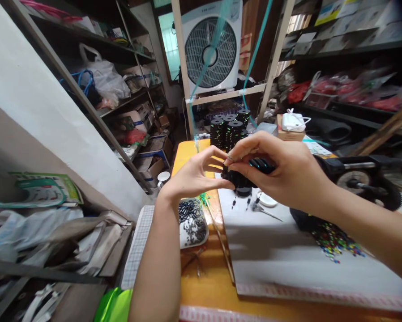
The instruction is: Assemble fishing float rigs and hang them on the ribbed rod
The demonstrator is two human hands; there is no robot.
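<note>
Between the hands is a black ridged spool with a bluish sheen, partly hidden behind my right fingers. My left hand curves its thumb and fingers around the spool's near end. My right hand pinches thumb and fingertips together by my left index fingertip; the small thing in the pinch is too tiny to name. Below the spool, small dark pieces dangle or lie over the white board. Close by are a pointed metal tool and a small white round dish.
Upright black ridged spools stand at the table's back. A white tray of small black and grey parts sits left, beside a thin stick. Colourful beads lie right, near a black geared machine. A box fan faces me.
</note>
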